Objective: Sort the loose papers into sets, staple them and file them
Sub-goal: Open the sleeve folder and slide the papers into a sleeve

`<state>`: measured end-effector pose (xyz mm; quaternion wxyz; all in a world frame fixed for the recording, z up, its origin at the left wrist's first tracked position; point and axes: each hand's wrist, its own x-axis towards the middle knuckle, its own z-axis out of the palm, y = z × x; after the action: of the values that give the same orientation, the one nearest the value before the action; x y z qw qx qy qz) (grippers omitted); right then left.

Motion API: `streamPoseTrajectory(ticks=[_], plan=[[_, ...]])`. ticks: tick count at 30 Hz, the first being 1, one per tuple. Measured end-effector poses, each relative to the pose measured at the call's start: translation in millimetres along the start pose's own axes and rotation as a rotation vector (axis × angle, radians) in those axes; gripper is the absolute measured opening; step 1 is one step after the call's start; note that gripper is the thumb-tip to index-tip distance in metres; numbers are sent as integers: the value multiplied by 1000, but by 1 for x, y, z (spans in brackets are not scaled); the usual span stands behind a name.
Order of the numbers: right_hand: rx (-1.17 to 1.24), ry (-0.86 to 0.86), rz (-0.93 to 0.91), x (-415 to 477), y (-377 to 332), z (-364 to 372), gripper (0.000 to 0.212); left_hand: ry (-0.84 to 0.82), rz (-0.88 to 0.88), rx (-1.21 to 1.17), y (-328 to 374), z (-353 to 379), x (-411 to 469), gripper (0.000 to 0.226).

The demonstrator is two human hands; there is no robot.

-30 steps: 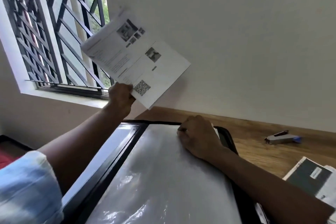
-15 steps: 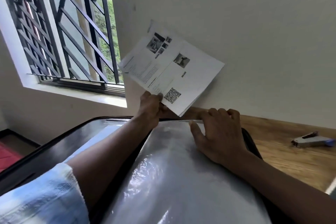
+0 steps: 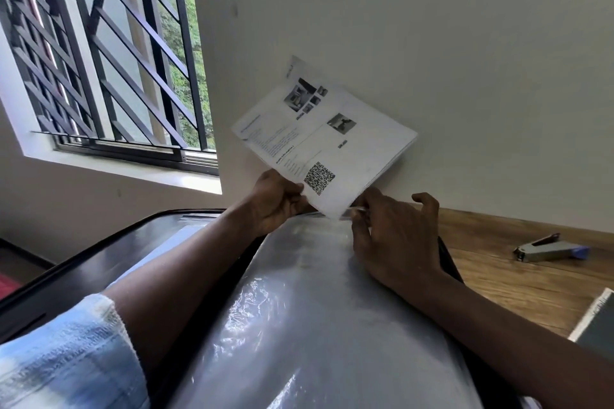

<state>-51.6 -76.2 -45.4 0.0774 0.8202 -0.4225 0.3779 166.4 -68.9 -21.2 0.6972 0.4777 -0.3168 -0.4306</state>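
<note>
— Dropping fast, that paper set (image 3: pixel 325 136)? It was up by the window (image 3: pixel 109 60).
— Yes; filing has begun, I'd judge. The left hand (image 3: pixel 275 201) grips its lower edge, corner just at the plastic sleeve (image 3: pixel 315 309) of the folder (image 3: pixel 99 262), toward the desk's (image 3: pixel 515 289) left end.
— And the right hand (image 3: pixel 395 236)?
— No longer flat: it pinches the sleeve's lip open. The stapler (image 3: pixel 550 249) lies idle near the back edge.

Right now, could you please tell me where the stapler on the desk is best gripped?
I'd grip the stapler across its grey body, mid-length, coming from above: it lies flat on the desk, long sides exposed, its top arm raised at the left end.
</note>
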Motion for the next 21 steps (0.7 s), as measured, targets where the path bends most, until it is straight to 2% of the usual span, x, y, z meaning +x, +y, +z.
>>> streamPoseTrajectory(ticks=[2,6,9,13,16,19,21], plan=[[-14,-9,14,0,1,0,22,41,-6,21,4,-2,-1,47],[42,11,58,1,4,0,13,108,0,63,9,-11,0,48],[77,-13,95,3,6,2,12,92,-30,126,3,-16,2,49],[170,-44,131,3,10,1,5,29,-49,37,0,-11,0,53],[225,-26,78,4,9,-2,3,-9,23,-107,0,-4,-2,55],[253,53,-34,2,3,-3,5,-3,113,-250,0,3,0,48],[240,95,-106,0,0,-3,2,-35,102,-268,-3,6,0,47]])
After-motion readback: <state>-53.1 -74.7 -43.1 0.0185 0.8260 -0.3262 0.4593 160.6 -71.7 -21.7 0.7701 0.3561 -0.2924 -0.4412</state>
